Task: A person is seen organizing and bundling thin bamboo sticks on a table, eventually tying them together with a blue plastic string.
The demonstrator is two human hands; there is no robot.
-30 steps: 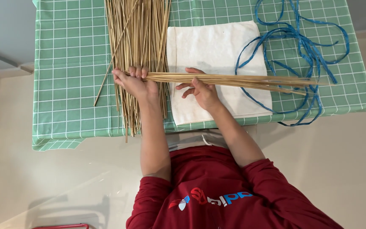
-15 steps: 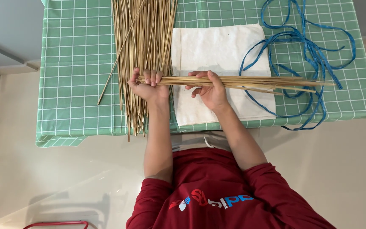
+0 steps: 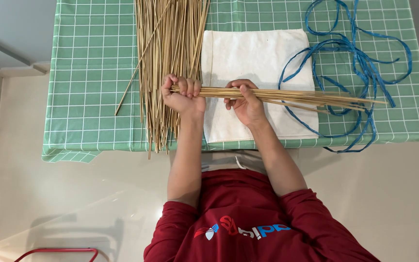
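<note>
Head view: both hands are gripping a slim bundle of straw-coloured sticks (image 3: pixel 287 96), thin, stiff and straight, lying crosswise. The left hand (image 3: pixel 183 97) is closing around its blunt end; the right hand (image 3: pixel 245 103) is clasping it just beside. Since the earlier frame both hands are sitting closer together. Beyond the left hand a loose stick pile (image 3: pixel 168 53) is resting on the green checked counter (image 3: pixel 88 73); under the right hand is a white cloth (image 3: pixel 255 53), with blue ribbon (image 3: pixel 355 53) further out.

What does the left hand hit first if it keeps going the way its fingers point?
Probably the loose stick pile: the left hand points up the table over it. Height above the pile is unclear.
</note>
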